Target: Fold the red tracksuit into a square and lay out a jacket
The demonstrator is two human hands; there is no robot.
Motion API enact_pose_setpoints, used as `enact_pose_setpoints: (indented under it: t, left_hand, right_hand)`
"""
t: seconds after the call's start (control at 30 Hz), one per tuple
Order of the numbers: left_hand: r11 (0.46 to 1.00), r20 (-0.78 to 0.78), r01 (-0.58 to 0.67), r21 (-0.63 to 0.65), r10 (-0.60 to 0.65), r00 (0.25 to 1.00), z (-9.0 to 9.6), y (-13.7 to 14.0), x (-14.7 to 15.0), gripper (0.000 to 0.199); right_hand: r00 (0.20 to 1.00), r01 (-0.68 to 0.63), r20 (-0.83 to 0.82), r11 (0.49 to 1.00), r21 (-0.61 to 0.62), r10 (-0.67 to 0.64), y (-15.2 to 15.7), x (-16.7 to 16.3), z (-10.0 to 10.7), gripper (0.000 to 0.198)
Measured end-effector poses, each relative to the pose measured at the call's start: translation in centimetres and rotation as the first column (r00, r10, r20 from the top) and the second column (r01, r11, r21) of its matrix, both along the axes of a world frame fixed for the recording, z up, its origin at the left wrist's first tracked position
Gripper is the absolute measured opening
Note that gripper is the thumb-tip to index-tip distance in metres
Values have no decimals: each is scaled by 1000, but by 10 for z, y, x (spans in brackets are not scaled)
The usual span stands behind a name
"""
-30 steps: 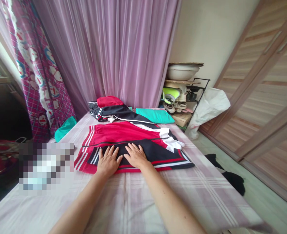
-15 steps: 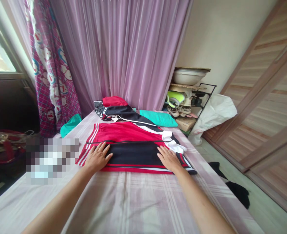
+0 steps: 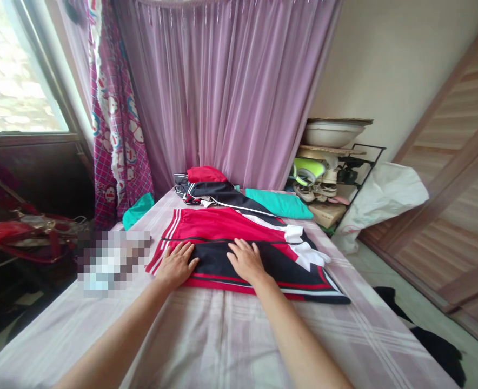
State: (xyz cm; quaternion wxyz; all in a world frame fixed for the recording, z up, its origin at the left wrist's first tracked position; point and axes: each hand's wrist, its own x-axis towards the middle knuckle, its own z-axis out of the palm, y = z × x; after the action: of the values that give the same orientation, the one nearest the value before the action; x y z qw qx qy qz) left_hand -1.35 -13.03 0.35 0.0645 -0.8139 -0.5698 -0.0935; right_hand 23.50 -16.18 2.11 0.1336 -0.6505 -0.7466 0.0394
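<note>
A red, black and white track jacket (image 3: 212, 262) lies folded on the bed, with a dark zip line across it and white stripes at its left hem. My left hand (image 3: 178, 265) rests on its left part, palm down, fingers spread. On the middle of the black panel lies my right hand (image 3: 247, 261), flat with the fingers apart. White pieces of cloth (image 3: 306, 251) stick out at the jacket's right side. Behind it is a heap of dark and red clothing (image 3: 210, 186), beside a folded turquoise cloth (image 3: 279, 203).
The plaid sheet (image 3: 223, 346) covers the bed. Another turquoise cloth (image 3: 138, 210) sits at the left edge, near a blurred-out patch. Purple curtains (image 3: 223, 97) hang behind. At right stand a shoe rack (image 3: 360, 167), a white sack (image 3: 389, 194) and a wooden wardrobe (image 3: 437, 200).
My right hand has slid left across the black panel, from the jacket's right end to its middle. My left hand stays on the left part. The view has shifted somewhat.
</note>
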Motion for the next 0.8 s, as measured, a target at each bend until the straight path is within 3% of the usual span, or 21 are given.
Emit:
enact_pose_setpoints:
  t: [0.07, 0.17, 0.33, 0.47, 0.53, 0.63, 0.7, 0.8]
  left_hand:
    - [1000, 12, 4, 9, -4, 1000, -1, 0, -1, 54]
    - [1000, 34, 17, 17, -17, 999, -5, -1, -3, 54]
    - [1000, 69, 20, -1, -20, 997, -8, 5, -4, 54]
    - [993, 39, -51, -110, 56, 998, 11, 11, 3, 52]
    - [989, -11, -95, -115, 94, 996, 25, 10, 16, 51]
    - [998, -8, -63, -18, 63, 998, 38, 4, 51, 49]
    - [1000, 59, 7, 17, -8, 998, 34, -3, 78, 48]
    - [995, 102, 73, -64, -66, 993, 16, -9, 101, 51]
  right_hand:
    - [999, -40, -3, 994, -98, 40, 5, -6, -6, 52]
    - [999, 43, 38, 983, -179, -37, 6, 18, -15, 58]
    - [961, 268, 131, 942, -201, -245, -7, 89, -19, 57]
    - [940, 314, 196, 934, -173, -280, -18, 120, -24, 56]
    - [937, 310, 217, 937, -158, -274, -20, 124, -26, 56]
    - [932, 320, 223, 937, -138, -286, -19, 123, -30, 55]
    - [930, 325, 223, 937, -130, -291, -18, 122, -31, 55]
    - [929, 321, 237, 939, -123, -286, -17, 124, -33, 55]
